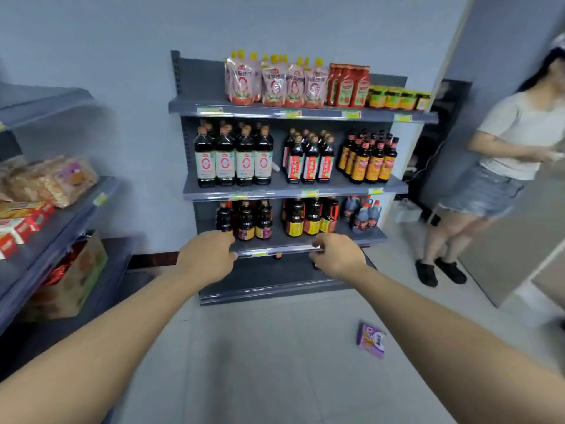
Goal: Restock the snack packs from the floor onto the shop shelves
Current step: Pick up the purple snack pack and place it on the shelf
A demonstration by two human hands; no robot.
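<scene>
A purple snack pack point(371, 340) lies flat on the tiled floor, low and to the right of my arms. Both arms stretch forward at about the height of the third shelf of the grey shelf unit point(287, 113). My left hand point(208, 257) has its fingers curled loosely with nothing in it. My right hand point(336, 255) is also curled and holds nothing. Both hands are well above and away from the pack. On the left, another shelf point(91, 206) carries wrapped snack packs point(61, 179) and red-and-white boxes point(21, 224).
The shelf unit ahead holds sauce pouches on top and dark bottles on the two shelves below; its bottom shelf is bare. A cardboard box point(76, 280) sits low on the left shelf. A person point(495, 166) stands at the right beside a grey wall.
</scene>
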